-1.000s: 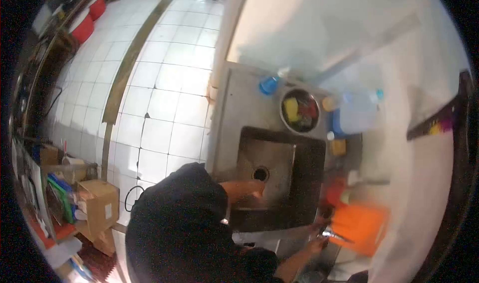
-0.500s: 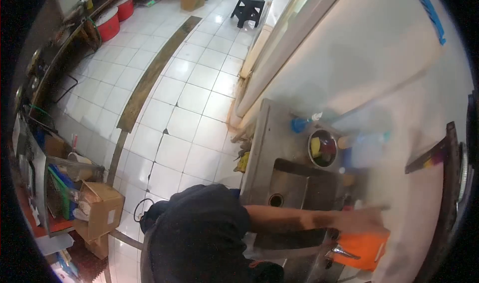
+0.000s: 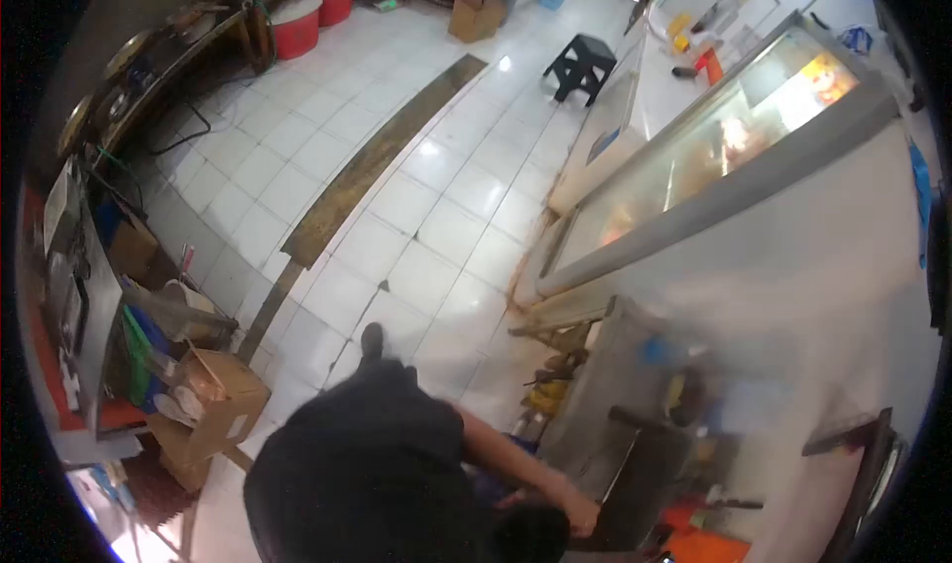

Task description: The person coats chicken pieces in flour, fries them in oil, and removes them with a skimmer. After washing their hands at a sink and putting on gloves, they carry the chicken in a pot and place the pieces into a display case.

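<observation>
My left hand (image 3: 580, 511) is at the near side of the metal sink (image 3: 585, 404), with its fingers curled closed. Blur hides whatever may be in them. Past the hand lies the dark sink basin (image 3: 635, 494). An orange thing (image 3: 706, 548), perhaps a cloth or board, lies beyond the basin at the bottom edge, apart from my hand. Beside it sits a red thing (image 3: 679, 515) with a dark handle-like bar. My right hand does not show; my dark shirt (image 3: 367, 464) and the frame edge cover that area.
A blurred bowl (image 3: 684, 396) and a blue object (image 3: 654, 350) stand on the sink's far end. A glass-fronted case (image 3: 734, 141) runs beside the wall. A black stool (image 3: 580, 67) stands on the tiled floor (image 3: 416, 275). An open cardboard box (image 3: 223, 404) is at left.
My left hand has drawn back from the orange thing to the sink's near side. The camera view has turned, so the sink appears lower and more of the glass case shows.
</observation>
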Demonstrator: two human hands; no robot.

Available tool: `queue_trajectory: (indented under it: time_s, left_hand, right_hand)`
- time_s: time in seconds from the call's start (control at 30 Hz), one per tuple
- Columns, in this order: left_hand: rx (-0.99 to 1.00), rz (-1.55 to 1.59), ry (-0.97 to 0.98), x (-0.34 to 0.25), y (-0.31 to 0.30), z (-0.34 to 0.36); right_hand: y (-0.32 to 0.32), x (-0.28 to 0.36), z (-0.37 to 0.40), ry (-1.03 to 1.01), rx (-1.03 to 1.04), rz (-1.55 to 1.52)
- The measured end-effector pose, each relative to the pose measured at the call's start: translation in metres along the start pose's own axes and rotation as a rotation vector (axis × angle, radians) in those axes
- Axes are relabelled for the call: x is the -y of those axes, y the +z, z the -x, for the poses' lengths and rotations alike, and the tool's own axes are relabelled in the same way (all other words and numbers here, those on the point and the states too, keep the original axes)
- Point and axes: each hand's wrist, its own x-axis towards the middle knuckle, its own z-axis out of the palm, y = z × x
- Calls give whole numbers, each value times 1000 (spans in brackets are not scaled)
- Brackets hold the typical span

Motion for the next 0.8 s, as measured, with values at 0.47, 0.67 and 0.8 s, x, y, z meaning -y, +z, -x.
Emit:
queue_trajectory:
  time_s: [0.47,0.67,0.8]
  left_hand:
    - [-1245,-412,-1824,-475,-289,555]
    - [-1607,-391,-1709,-580,-324,539]
    - [-1409,-345,-1756,-581,-331,548]
  right_hand:
    - [274,338,332,-523,1548,72]
    - [372,514,454,-1098,1767,70]
    - [411,604,550,-1326,2117,-1]
